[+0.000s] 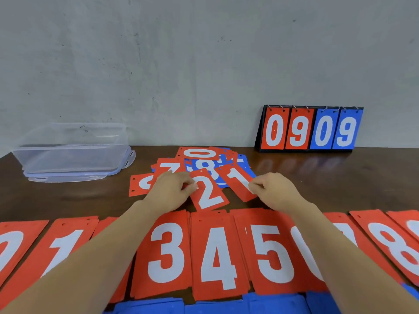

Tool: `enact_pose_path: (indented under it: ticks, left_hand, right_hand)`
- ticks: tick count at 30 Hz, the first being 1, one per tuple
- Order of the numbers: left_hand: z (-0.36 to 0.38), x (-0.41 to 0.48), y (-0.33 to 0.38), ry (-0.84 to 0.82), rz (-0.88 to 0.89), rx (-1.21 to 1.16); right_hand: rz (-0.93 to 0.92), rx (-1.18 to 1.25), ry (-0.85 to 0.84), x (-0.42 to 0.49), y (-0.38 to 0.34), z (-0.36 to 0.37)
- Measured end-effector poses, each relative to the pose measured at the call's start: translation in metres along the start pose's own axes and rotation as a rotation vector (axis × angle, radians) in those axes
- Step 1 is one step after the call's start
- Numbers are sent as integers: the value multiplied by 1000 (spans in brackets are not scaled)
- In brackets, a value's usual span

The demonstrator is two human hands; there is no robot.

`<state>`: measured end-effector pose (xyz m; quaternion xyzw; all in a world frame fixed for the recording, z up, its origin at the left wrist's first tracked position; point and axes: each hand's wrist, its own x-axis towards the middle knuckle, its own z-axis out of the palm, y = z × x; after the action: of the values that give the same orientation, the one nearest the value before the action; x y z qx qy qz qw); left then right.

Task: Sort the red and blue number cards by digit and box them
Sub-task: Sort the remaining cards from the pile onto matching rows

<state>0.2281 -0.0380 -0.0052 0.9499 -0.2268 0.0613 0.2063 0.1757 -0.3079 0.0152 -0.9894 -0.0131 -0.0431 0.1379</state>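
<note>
Red 2 card pinched in left hand, red 1 card pinched in right hand; sorting step judged underway; next, each onto matching pile in near row

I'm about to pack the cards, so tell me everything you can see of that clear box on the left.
The clear box is a rectangular tub of see-through, slightly frosted plastic, open at the top and apparently empty. It stands upright on what looks like its own lid, whose latch flaps stick out, at the table's far left by the wall.
</note>
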Motion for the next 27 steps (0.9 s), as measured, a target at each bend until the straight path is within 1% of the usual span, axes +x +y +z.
enact_pose_path:
  ticks: [1, 2, 3, 5, 7, 10, 13, 16, 23, 25, 27]
  left_hand:
    - [-2, 2, 1, 35, -38, 15]
    - [-3, 3, 4, 31, -86, 51]
    - [-5, 3, 8, -17, -130, 95]
    - [-6, 6, 14, -164, -188, 189]
    - [-7, 8, 17, -256, -217, 245]
    - [-7, 12, 14, -265, -238, 241]
    - [-8, 15, 14, -254, -226, 269]
    - [-6, 15, 17, -224, -200, 289]
    - [-5, 10, 33, -155, -232, 244]
    - [-3, 10, 37, -121, -281, 173]
    - [2, 11, 38, -59, -323, 47]
  right_hand:
    - [22, 19, 16, 1, 3, -2]
    - [46, 39, 32, 5, 4, -2]
    - [76, 57, 30, 10, 4, -2]
    - [117, 72, -20, 22, 1, 1]
    - [151, -9, -96, 33, -3, 6]
    - [178, -109, -189, 42, -1, 12]
    - [166, -160, -183, 47, -1, 10]
    - [179, -146, -158, 45, -9, 11]
    - [351, 133, -63, 31, -23, 13]
    - [406, 289, -15, 29, -25, 15]
    - [454, 444, 51, 28, -25, 16]
